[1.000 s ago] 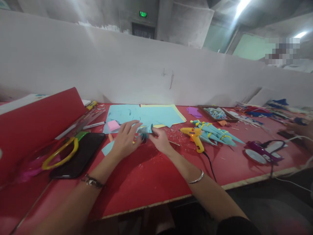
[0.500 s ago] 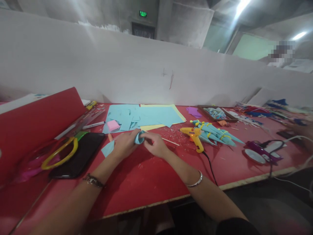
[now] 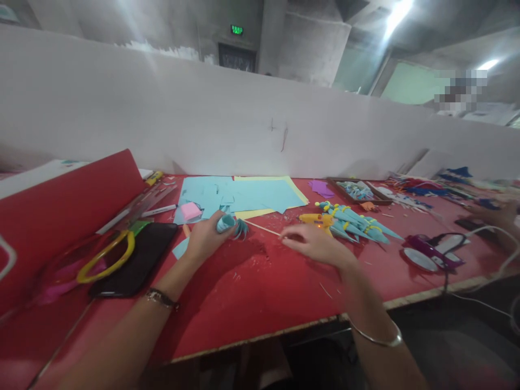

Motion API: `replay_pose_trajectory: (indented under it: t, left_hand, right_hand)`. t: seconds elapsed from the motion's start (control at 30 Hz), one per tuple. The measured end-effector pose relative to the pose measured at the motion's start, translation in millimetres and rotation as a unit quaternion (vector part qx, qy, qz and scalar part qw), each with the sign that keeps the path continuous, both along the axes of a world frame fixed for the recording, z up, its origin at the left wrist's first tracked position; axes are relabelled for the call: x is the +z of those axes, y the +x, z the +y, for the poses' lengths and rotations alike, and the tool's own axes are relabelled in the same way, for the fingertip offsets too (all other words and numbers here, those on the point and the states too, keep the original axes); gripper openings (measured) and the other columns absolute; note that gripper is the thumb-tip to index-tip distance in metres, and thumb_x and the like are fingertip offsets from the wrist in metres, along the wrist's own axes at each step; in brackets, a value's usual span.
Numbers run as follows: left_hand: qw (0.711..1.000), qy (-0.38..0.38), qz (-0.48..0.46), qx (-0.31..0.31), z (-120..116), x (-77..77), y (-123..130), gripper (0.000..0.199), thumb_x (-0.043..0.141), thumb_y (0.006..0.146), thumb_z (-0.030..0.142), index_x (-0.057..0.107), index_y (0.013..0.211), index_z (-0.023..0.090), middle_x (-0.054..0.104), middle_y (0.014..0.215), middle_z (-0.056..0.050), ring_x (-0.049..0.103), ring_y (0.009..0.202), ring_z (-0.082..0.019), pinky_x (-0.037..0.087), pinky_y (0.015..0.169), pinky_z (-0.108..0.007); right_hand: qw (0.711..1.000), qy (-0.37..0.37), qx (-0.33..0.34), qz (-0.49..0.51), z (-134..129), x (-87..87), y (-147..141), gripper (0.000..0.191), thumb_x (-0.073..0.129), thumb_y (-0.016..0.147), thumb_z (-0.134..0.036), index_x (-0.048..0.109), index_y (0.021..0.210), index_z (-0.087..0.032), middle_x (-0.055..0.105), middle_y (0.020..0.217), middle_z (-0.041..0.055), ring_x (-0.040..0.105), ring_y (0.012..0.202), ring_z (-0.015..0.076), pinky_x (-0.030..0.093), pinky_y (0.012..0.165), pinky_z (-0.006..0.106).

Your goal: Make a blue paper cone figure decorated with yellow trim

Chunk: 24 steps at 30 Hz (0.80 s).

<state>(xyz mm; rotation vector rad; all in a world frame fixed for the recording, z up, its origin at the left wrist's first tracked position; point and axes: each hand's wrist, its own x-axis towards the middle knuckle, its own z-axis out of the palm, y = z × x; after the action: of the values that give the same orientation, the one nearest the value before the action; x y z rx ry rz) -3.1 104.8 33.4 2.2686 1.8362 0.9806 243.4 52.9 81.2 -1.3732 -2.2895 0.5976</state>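
Head view: left hand [image 3: 205,238] grip clasps blue paper roll [image 3: 226,222]; right hand [image 3: 312,244] blurred, grip unclear.

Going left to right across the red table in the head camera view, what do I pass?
Yellow-handled scissors → black phone → left hand holding a rolled blue paper piece → thin wooden stick → right hand → blue paper cones → purple tool.

Left hand [image 3: 207,238] curled in pinch, forearm stretched forward; right hand [image 3: 314,245] low, fingers loosely extended leftward, wrist bent.
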Motion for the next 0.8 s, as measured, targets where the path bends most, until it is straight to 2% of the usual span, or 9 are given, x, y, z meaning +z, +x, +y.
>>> replay_pose_trajectory:
  t: [0.07,0.1,0.17,0.2,0.3,0.37,0.47,0.63,0.8]
  left_hand:
    - [1.000,0.007,-0.014,-0.003,0.2,0.0,0.7,0.029,0.048,0.071,0.049,0.053,0.073,0.021,0.055,0.054,0.003,0.052,0.056,-0.014,0.032,0.053,-0.021]
    - [1.000,0.011,-0.026,-0.005,0.2,-0.1,1.3,0.029,0.048,0.072,0.049,0.053,0.071,0.021,0.054,0.053,0.004,0.050,0.055,-0.013,0.031,0.052,-0.021]
    - [0.999,0.015,-0.045,-0.008,0.0,-0.4,2.5,0.028,0.049,0.072,0.047,0.052,0.067,0.020,0.053,0.052,0.003,0.049,0.053,-0.012,0.030,0.051,-0.021]
    - [0.999,0.016,-0.050,-0.006,-0.1,-0.6,2.8,0.028,0.050,0.071,0.047,0.052,0.066,0.019,0.053,0.052,0.003,0.048,0.053,-0.012,0.030,0.051,-0.021]
    - [0.999,0.015,-0.048,0.008,-0.5,-0.7,2.4,0.028,0.052,0.070,0.047,0.053,0.063,0.020,0.054,0.052,0.002,0.049,0.054,-0.012,0.030,0.052,-0.022]
    - [0.999,0.016,-0.044,0.016,-0.9,-0.3,1.4,0.028,0.053,0.069,0.047,0.053,0.062,0.020,0.054,0.051,0.002,0.049,0.055,-0.013,0.030,0.053,-0.022]
    - [0.999,0.014,-0.031,0.024,-1.8,1.1,0.4,0.028,0.052,0.069,0.047,0.053,0.063,0.020,0.055,0.052,0.002,0.051,0.057,-0.014,0.030,0.053,-0.022]
    - [0.999,-0.001,-0.014,0.029,-2.2,3.1,-0.2,0.027,0.051,0.069,0.047,0.055,0.066,0.020,0.057,0.056,0.000,0.053,0.060,-0.016,0.029,0.054,-0.023]
    - [0.999,-0.014,-0.032,0.028,0.3,0.3,-1.6,0.025,0.050,0.069,0.044,0.055,0.067,0.020,0.056,0.055,0.001,0.051,0.060,-0.015,0.030,0.054,-0.022]
  right_hand:
    - [0.990,-0.002,-0.101,-0.095,-13.2,0.1,22.5,0.024,0.044,0.079,-0.033,0.064,0.077,-0.019,0.065,0.077,0.0044,0.058,0.070,0.0160,0.039,0.063,0.027]
    - [0.973,0.006,-0.179,-0.145,-17.1,-2.6,33.0,0.027,0.042,0.079,-0.035,0.064,0.073,-0.019,0.065,0.072,0.0055,0.058,0.067,0.0173,0.038,0.061,0.028]
    - [0.904,0.027,-0.349,-0.244,-18.5,-12.4,51.1,0.033,0.042,0.079,-0.040,0.063,0.067,-0.018,0.063,0.065,0.0096,0.059,0.065,0.0211,0.037,0.057,0.029]
    - [0.878,0.029,-0.396,-0.269,-16.2,-18.6,58.3,0.032,0.045,0.077,-0.042,0.064,0.069,-0.018,0.064,0.068,0.0110,0.060,0.067,0.0228,0.037,0.056,0.030]
    - [0.884,0.039,-0.389,-0.256,-1.6,-37.5,72.1,0.033,0.047,0.076,-0.042,0.062,0.089,-0.015,0.066,0.082,0.0128,0.061,0.078,0.0256,0.039,0.060,0.030]
    - [0.913,0.037,-0.352,-0.205,9.4,-46.7,76.5,0.037,0.050,0.075,-0.040,0.058,0.100,-0.014,0.064,0.095,0.0131,0.060,0.084,0.0244,0.041,0.064,0.029]
    - [0.946,0.006,-0.302,-0.119,21.1,-51.2,80.0,0.031,0.047,0.076,-0.033,0.059,0.099,-0.014,0.064,0.093,0.0104,0.060,0.080,0.0203,0.041,0.065,0.027]
    - [0.947,0.048,-0.314,-0.036,31.4,-34.1,75.5,0.026,0.045,0.076,-0.031,0.058,0.090,-0.013,0.063,0.080,0.0086,0.058,0.071,0.0182,0.040,0.061,0.026]
    - [0.960,0.080,-0.238,0.121,47.1,-4.3,49.4,0.031,0.043,0.077,-0.040,0.053,0.094,-0.017,0.056,0.067,0.0006,0.049,0.052,0.0111,0.038,0.050,0.023]
